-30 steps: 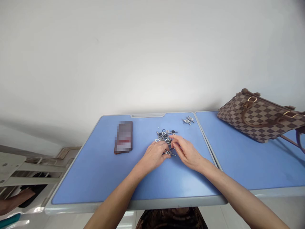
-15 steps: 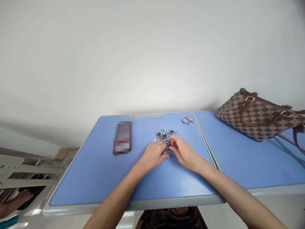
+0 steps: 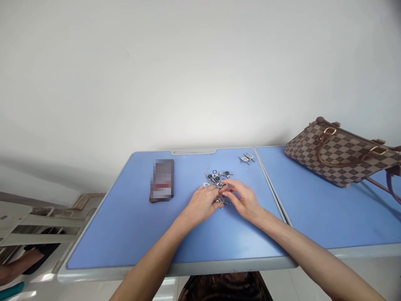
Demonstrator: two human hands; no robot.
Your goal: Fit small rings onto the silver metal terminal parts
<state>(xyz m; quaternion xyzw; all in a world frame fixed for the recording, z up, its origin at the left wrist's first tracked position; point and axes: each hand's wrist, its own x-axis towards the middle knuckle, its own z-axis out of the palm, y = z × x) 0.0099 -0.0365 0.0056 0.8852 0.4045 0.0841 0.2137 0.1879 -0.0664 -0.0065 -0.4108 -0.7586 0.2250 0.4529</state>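
A pile of small metal fittings (image 3: 216, 179) lies beneath and just ahead of the left hand (image 3: 202, 205) and right hand (image 3: 242, 200), both curled narrow with fingertips nearly meeting; any hold is hidden by the fingers and cannot be told. Open blue tabletop (image 3: 125, 238) is seen left of the left hand, and a table seam (image 3: 270, 179) is noted right of the right hand.

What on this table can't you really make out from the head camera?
In the head view:
- Whatever the left hand and right hand may hold: their fingers hide it.
- The small metal parts: too small to tell each one's exact kind, and the hands cover some.
- The dark rectangular item: its surface is pixelated, so what it is can't be told.
- The checked handbag: its far end is cut off by the right edge.
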